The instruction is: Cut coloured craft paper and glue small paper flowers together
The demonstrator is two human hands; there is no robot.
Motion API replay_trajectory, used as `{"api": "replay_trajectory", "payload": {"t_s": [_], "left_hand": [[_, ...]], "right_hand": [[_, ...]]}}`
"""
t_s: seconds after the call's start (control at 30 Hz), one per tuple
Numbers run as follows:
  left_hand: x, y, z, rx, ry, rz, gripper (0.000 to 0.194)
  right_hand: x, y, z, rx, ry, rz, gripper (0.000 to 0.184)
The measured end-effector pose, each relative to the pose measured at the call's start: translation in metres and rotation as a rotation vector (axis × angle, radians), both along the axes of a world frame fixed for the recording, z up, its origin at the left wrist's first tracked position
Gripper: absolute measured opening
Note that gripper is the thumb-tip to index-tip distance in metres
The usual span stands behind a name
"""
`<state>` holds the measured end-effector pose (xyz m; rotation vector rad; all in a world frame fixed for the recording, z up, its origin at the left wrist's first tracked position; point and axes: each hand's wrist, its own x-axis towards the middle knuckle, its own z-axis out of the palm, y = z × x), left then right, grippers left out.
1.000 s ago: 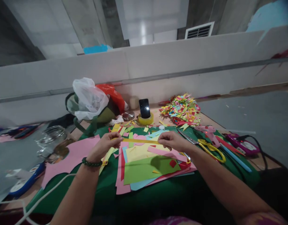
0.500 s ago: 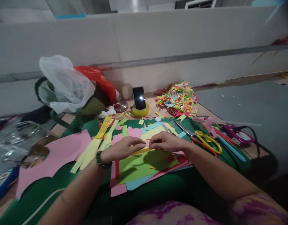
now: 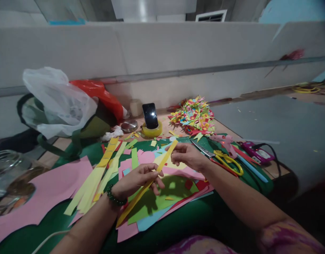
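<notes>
My left hand (image 3: 141, 178), with a dark green bead bracelet at its wrist, grips a long yellow paper strip (image 3: 141, 192) between thumb and fingers. The strip slants from lower left to upper right. At its upper end is my right hand (image 3: 187, 155), fingers curled and closed about the strip near its tip. Below both hands lies a stack of coloured sheets, with a green sheet (image 3: 157, 201) on top and a pink strip (image 3: 182, 172) across it. Scissors with yellow and red handles (image 3: 231, 167) lie right of my right hand.
Yellow strips (image 3: 84, 190) and a large pink sheet (image 3: 53, 190) lie to the left. Behind are a phone (image 3: 150, 115) propped in a tape roll (image 3: 154, 132) and a colourful paper pile (image 3: 194, 116). A pink glue gun (image 3: 228, 144) and purple device (image 3: 258, 152) stand right.
The long yellow strip is now raised between my hands, where a moment ago my fingertips met over the stack. My left hand has lowered slightly. The view has shifted a little right.
</notes>
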<state>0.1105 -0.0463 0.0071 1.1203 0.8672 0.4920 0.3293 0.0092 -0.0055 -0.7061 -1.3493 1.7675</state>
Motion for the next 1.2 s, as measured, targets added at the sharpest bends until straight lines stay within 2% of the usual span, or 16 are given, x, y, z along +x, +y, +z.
{"api": "replay_trajectory", "payload": {"t_s": [0.1,0.2,0.33,0.47,0.77,0.93,1.03,1.2], "left_hand": [[0.005,-0.004,-0.001,-0.043,-0.029,-0.056,0.037],[0.009,-0.003,0.0,-0.008,-0.014,-0.08,0.037],[0.016,0.0,0.001,0.02,-0.029,0.017,0.044],[0.021,0.001,-0.001,0.013,-0.017,0.082,0.044],[0.023,-0.003,-0.005,0.185,0.082,0.225,0.04],[0.025,-0.004,-0.004,0.298,0.177,0.237,0.046],[0.026,-0.004,-0.001,0.257,0.153,0.211,0.05],[0.023,-0.003,-0.004,0.105,0.093,0.158,0.05]], "right_hand": [[-0.005,-0.004,0.0,0.05,0.026,-0.007,0.031],[-0.007,-0.007,0.001,0.086,0.024,0.002,0.026],[-0.009,-0.012,0.004,0.132,-0.014,0.064,0.023],[-0.011,-0.016,0.007,0.139,-0.037,0.106,0.023],[-0.01,-0.016,0.005,0.175,-0.112,0.024,0.028],[-0.005,-0.014,0.003,0.303,-0.225,-0.014,0.03],[-0.003,-0.014,0.004,0.377,-0.295,0.004,0.03],[-0.004,-0.018,0.005,0.403,-0.328,0.012,0.028]]}}
